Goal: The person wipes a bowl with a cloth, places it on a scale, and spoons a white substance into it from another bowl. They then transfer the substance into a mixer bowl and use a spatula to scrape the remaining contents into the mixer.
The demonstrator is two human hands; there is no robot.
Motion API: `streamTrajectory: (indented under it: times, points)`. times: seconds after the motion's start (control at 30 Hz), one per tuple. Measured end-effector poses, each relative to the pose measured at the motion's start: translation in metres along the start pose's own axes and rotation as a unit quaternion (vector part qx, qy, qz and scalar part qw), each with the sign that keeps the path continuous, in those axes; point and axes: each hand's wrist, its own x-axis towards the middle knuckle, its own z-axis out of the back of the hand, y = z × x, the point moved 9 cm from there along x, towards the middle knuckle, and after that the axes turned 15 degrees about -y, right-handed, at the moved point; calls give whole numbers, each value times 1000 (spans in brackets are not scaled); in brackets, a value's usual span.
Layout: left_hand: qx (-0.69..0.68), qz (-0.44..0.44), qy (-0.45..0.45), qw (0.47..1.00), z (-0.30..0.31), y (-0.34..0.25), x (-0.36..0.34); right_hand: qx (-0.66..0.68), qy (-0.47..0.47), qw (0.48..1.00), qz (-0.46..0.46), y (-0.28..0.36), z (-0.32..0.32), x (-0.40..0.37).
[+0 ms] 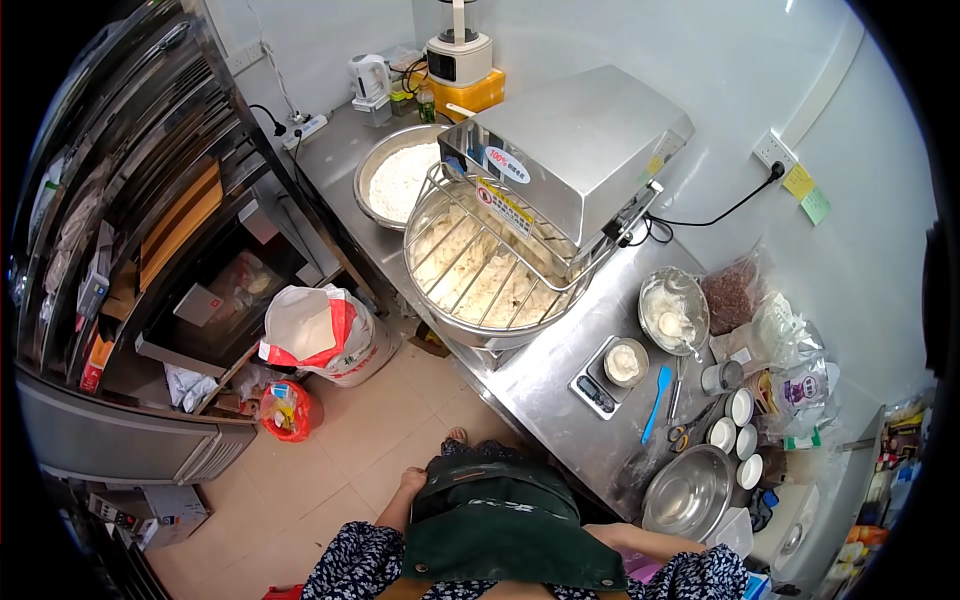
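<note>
My left hand (412,481) hangs at the left edge of the dark green apron (490,545); its fingers look curled, and whatever they may hold is hidden. On the other side, my right hand (604,535) is partly behind the apron, its fingers out of sight. A metal bowl (688,492) stands on the counter near my right forearm. Ahead, a dough mixer (590,140) has its wire guard (500,260) over a bowl of pale, crumbly dough (470,265). A small bowl of white stuff (626,364) rests on a digital scale (597,390).
Beside the mixer is a basin of flour (400,180). The steel counter (570,440) also bears a blue spatula (656,404), scissors (690,428), a clear bowl (673,312) and several white cups (739,406). An open flour sack (330,335) and red bin (291,410) stand on the floor.
</note>
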Motion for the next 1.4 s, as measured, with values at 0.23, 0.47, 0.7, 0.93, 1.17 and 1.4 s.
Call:
streamTrajectory:
  times: [0.23, 0.47, 0.7, 0.93, 1.17, 1.4]
  points:
    - [1, -14, -6, 1000, -2, 0, 1, 7, -11, 1000, 20, 5, 3, -2]
    - [-7, -4, -6, 1000, -1, 0, 0, -1, 4, 1000, 28, -3, -3, -1]
    - [-6, -8, -1, 1000, -1, -2, -2, 1, 12, 1000, 21, -5, -5, -1]
    - [-8, -3, 0, 1000, -4, 1, 0, -1, 10, 1000, -3, -7, -5, -2]
    - [3, -10, -1, 1000, -2, 0, -1, 10, 13, 1000, -10, -5, -5, -1]
    - [6, -6, 1, 1000, -4, 3, 0, 1, 25, 1000, 2, -4, -8, -1]
